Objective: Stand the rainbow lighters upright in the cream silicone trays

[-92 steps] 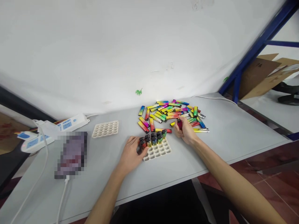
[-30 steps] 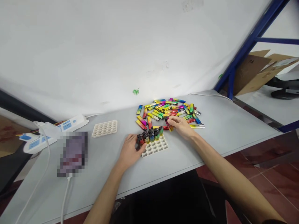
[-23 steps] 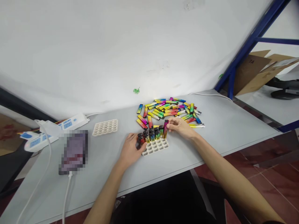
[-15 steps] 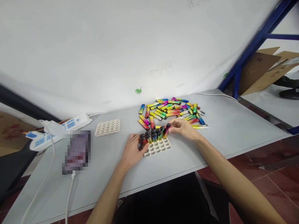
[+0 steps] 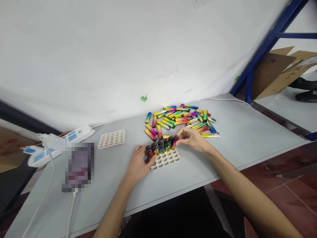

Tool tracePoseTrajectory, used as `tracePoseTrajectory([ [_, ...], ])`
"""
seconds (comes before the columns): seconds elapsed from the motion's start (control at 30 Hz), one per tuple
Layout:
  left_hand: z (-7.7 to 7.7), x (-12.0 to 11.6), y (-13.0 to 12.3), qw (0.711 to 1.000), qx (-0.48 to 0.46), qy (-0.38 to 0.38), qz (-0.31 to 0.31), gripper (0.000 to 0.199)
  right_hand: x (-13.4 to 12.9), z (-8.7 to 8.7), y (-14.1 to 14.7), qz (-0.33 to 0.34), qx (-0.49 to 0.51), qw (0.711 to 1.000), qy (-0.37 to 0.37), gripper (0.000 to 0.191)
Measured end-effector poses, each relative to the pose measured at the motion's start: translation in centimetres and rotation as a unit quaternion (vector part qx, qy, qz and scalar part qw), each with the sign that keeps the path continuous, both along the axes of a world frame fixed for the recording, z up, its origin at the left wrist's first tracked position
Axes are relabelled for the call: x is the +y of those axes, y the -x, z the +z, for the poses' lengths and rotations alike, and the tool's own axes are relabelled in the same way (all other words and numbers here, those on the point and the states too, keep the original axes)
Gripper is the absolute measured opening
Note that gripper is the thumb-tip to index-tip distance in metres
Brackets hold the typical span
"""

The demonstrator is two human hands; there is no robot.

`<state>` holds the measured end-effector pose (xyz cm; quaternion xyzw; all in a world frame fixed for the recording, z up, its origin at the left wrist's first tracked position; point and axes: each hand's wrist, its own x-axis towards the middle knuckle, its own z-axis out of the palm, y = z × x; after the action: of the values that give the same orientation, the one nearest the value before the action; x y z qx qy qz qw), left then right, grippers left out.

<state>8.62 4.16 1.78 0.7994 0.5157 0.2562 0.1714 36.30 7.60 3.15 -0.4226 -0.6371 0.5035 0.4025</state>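
A white tray with rows of holes lies on the table in front of me. Several shiny lighters with black tops stand upright in its back rows, while the front holes show bare. My left hand is closed around the tray's left end, thumb at the front edge and fingers behind the red lighters. At the back right corner, my right hand pinches a magenta and yellow lighter, nearly upright with its lower end at the tray. Its exact depth in the hole cannot be made out.
Behind the tray lies a loose pile of multicoloured lighters. A second white tray rests to the left, near a power strip and a blurred phone-like device with a white cable. A blue metal frame rises at right beside cardboard boxes.
My right hand has lowered the magenta lighter to the tray's back right corner and turned it more upright. My left hand keeps its hold. The view has shifted slightly.
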Motion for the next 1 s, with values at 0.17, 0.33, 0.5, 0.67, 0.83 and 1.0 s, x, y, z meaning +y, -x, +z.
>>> tracePoseTrajectory([
  [0.17,0.0,0.0,0.0,1.000,0.002,0.001,0.001,0.008,-0.2,0.2,0.0,0.002,-0.011,1.000,-0.005,0.034],
  [0.33,-0.1,0.1,0.1,1.000,0.001,-0.003,-0.004,0.007,-0.5,0.6,0.2,-0.017,-0.038,0.999,-0.035,0.033],
  [0.5,0.0,0.0,0.1,1.000,0.004,-0.005,0.001,0.006,-0.6,0.9,0.1,-0.011,-0.060,0.996,-0.059,0.032],
  [0.67,0.1,0.0,0.0,1.000,0.006,-0.003,-0.001,0.004,-0.7,1.0,-0.3,-0.011,-0.089,0.992,-0.092,0.030],
  [0.83,0.1,0.1,0.0,1.000,0.008,0.001,-0.001,0.009,-0.7,1.0,-0.2,-0.026,-0.109,0.986,-0.121,0.029],
  [1.0,0.1,0.1,0.1,1.000,0.002,-0.002,0.005,0.006,-0.9,1.1,0.4,-0.002,-0.110,0.985,-0.131,0.028],
])
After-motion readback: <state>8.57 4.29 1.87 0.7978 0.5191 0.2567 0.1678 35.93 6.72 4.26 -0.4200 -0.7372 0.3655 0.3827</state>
